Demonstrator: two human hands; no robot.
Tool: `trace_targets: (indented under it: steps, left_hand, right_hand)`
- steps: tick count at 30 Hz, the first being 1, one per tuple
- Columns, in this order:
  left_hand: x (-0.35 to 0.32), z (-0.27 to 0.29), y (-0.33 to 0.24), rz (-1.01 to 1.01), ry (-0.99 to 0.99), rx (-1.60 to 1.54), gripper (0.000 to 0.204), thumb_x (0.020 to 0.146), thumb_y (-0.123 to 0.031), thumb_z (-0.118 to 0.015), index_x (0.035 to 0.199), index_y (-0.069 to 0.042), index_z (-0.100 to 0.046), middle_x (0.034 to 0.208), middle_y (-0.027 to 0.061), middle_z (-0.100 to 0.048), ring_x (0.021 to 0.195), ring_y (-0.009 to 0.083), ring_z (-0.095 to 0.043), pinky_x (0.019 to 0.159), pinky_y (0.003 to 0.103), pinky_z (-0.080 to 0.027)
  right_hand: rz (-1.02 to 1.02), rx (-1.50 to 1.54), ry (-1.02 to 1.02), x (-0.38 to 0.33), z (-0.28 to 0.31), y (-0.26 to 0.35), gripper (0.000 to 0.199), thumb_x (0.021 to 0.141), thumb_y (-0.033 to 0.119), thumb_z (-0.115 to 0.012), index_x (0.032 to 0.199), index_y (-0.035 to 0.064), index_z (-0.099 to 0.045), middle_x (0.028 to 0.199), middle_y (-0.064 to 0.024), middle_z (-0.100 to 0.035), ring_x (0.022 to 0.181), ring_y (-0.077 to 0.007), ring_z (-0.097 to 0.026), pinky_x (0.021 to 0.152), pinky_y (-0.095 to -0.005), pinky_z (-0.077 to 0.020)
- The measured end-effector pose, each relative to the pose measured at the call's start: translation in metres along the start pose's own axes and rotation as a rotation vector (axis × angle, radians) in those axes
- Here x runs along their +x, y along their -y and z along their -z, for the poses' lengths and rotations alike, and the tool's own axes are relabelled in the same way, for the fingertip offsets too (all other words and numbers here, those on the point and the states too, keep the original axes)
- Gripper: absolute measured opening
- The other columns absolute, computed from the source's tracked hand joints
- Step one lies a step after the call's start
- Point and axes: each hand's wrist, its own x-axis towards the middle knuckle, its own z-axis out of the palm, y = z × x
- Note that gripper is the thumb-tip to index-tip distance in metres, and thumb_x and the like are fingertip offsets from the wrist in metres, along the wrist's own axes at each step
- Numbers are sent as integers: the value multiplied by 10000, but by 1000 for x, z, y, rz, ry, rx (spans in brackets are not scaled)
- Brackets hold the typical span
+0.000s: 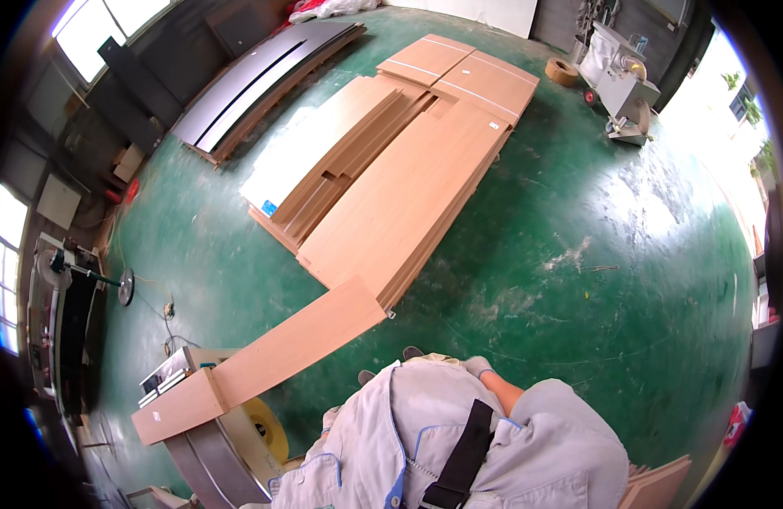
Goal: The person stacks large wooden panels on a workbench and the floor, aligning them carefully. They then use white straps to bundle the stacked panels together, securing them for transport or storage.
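My right hand [479, 366], in a pale glove, hangs low at my front, close against my clothes; its fingers are too small and hidden to read. Only a sliver of my left hand [330, 417] shows past the edge of my grey jacket, its fingers out of sight. Nearest to it is a machine with a yellow disc [268, 430] on its side. A long wood-coloured board [298, 343] spans from the big panel stack to this machine, and a shorter board [183, 409] lies at its left end. No board touches either hand visibly.
A large stack of wood-coloured panels [408, 195], partly strapped, fills the middle. Beyond it lie dark grey panels [264, 76] on a pallet. A wheeled machine [624, 89] and a tape roll [562, 72] stand at the far right. Cut boards [658, 483] stand by my lower right.
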Motion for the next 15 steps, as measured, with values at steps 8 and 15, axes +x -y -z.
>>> trace_targets:
  steps: [8, 15]
  left_hand:
    - [-68, 5, -31, 42, -151, 127, 420, 925, -367, -651, 1034, 21, -772, 960, 146, -781, 888, 201, -700, 814, 378, -542]
    - [-64, 4, -4, 48, -152, 171, 437, 913, -378, -635, 1031, 22, -765, 970, 154, -777, 902, 227, -706, 829, 389, -539]
  right_hand:
    - [336, -177, -182, 19, 69, 67, 419, 1013, 386, -504, 1013, 58, -764, 1019, -218, -747, 1015, -393, -720, 883, -511, -559]
    - [171, -452, -101, 22, 79, 14, 423, 1063, 358, -455, 1112, 60, -750, 1080, -214, -754, 1040, -405, -720, 912, -510, -555]
